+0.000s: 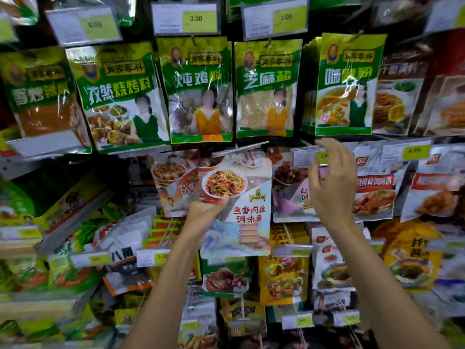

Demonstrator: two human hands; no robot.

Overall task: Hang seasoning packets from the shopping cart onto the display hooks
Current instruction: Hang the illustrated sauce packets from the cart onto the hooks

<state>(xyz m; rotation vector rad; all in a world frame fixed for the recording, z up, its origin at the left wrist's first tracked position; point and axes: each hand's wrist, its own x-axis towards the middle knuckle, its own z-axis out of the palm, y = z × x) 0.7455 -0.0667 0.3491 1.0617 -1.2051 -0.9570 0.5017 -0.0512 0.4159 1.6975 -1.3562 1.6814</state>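
The left hand (206,210) grips the packet (236,210) by its left edge, thumb across the front. I'd say that is to raise its top to the hook (241,147) just above. The packet spreads rightward from those fingers. The right hand (329,182) hovers beside it, fingers loose and grasping nothing, near a price tag (305,157).

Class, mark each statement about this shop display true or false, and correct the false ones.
1. The left hand grips a packet picturing a stir-fry plate. True.
2. The right hand holds another packet. False: it holds nothing, fingers apart by a yellow price label.
3. Green packets hang above both hands. True.
4. Two price tags at the top read 9.00. False: they read 3.00.
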